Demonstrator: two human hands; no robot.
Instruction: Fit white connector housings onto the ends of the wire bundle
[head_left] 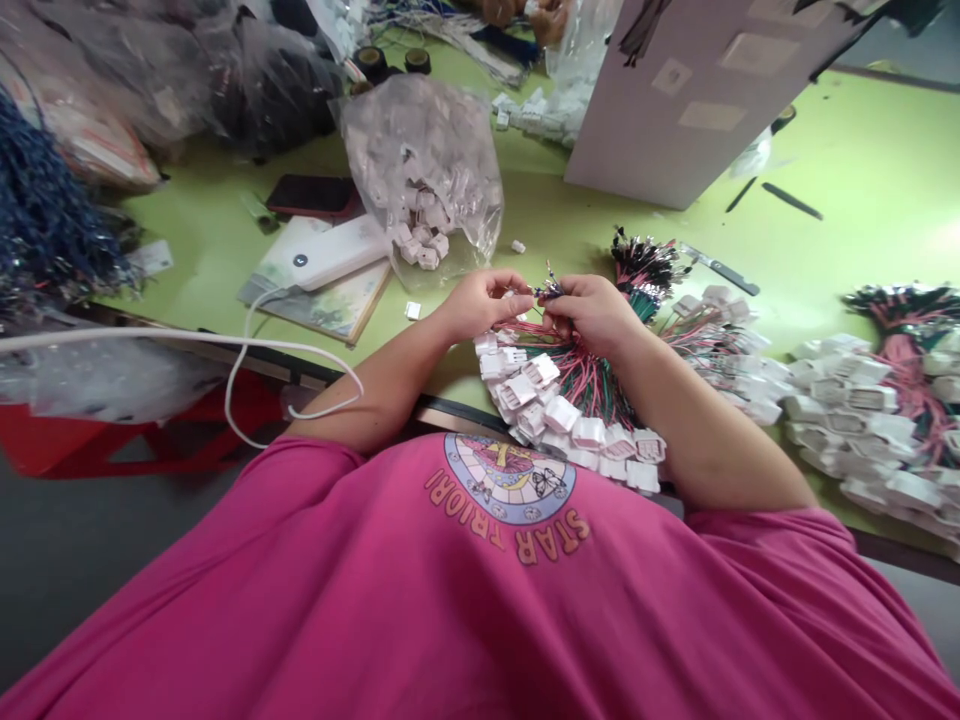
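Observation:
My left hand is closed in a pinch, with a small white connector housing partly showing between thumb and fingers. Just right of it, my right hand grips a bundle of thin wires, pink, green and black, near their bare metal terminal ends. The two hands' fingertips nearly meet at those ends. Below the hands the wires fan out to many white plugs hanging at the table edge. Exactly how the small housing and the terminals touch is hidden by my fingers.
A clear bag of white housings lies ahead, beside a white power bank on a booklet. More finished-looking wire bundles lie right. A grey box stands behind. A white cable crosses my left forearm.

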